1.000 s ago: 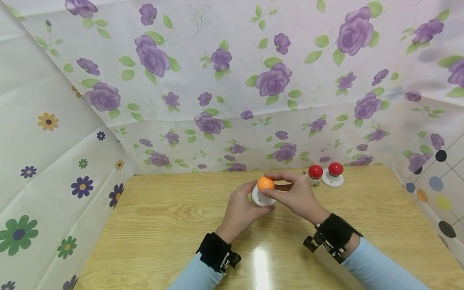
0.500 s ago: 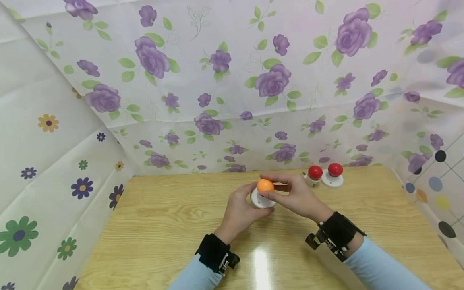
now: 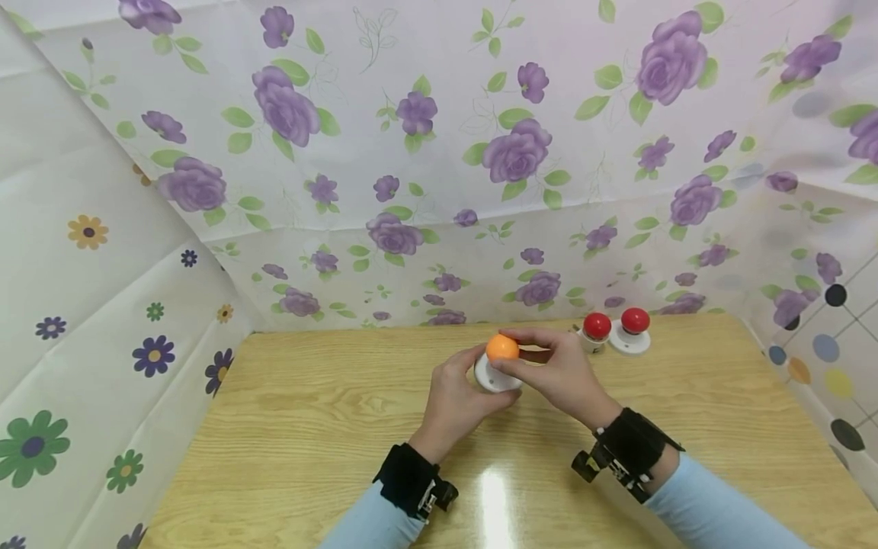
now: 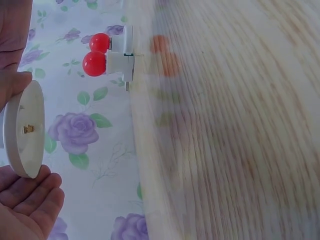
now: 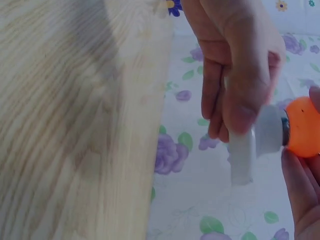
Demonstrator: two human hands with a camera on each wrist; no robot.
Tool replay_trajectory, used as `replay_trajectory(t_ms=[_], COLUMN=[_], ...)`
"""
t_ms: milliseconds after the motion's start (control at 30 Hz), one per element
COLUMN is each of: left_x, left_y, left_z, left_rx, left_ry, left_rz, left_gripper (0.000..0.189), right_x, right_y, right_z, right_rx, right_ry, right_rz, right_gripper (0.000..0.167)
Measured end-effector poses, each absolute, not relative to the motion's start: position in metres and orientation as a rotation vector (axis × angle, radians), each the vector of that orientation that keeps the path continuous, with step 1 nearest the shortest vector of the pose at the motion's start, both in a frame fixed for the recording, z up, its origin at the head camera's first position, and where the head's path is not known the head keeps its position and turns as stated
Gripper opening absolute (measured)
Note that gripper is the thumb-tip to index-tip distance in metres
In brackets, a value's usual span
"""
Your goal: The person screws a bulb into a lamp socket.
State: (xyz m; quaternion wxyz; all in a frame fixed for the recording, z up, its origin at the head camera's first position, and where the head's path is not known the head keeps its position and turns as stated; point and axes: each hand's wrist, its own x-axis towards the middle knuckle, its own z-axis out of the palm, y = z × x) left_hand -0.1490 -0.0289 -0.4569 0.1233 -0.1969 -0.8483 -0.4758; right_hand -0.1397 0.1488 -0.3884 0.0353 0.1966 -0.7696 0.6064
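Note:
A white round lamp holder (image 3: 495, 378) is gripped by its base in my left hand (image 3: 456, 396), thumb on the near side and fingers behind. An orange light bulb (image 3: 503, 348) sits in its socket, and my right hand (image 3: 559, 374) pinches the bulb between thumb and fingers. The right wrist view shows the bulb's metal collar at the mouth of the white socket (image 5: 269, 129). In the left wrist view the underside of the holder's base (image 4: 31, 131) faces the camera, with a small brass contact inside. Both things are held above the table.
Two red bulbs in white holders stand at the table's back right: a nearer red bulb (image 3: 597, 326) and a farther red bulb (image 3: 635, 320) on a round base. The wooden table (image 3: 309, 427) meets a flowered cloth (image 3: 357, 267) behind. Black camera straps circle both wrists.
Both hands keep their hold on the holder and the bulb, staying in nearly the same spot. The right wrist shifts slightly back and forth.

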Motion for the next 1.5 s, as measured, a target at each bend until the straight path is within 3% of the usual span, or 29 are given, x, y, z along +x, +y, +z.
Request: replay_trajectory(t_ms=[600, 1500], left_x=[-0.146, -0.146], left_y=[-0.034, -0.026], left_z=[-0.454, -0.452], left_rx=[-0.626, -0.511], left_ry=[-2.519, -2.459], left_rz=[-1.403, -1.393], left_gripper=[0.065, 0.061], right_x=[-0.155, -0.149], right_y=[0.162, 0.149], right_z=[-0.405, -0.409], right_rx=[0.888, 0.623], right_ry=[-2.500, -2.300], right_rz=[1.776, 1.896], right_gripper=[0.047, 0.042])
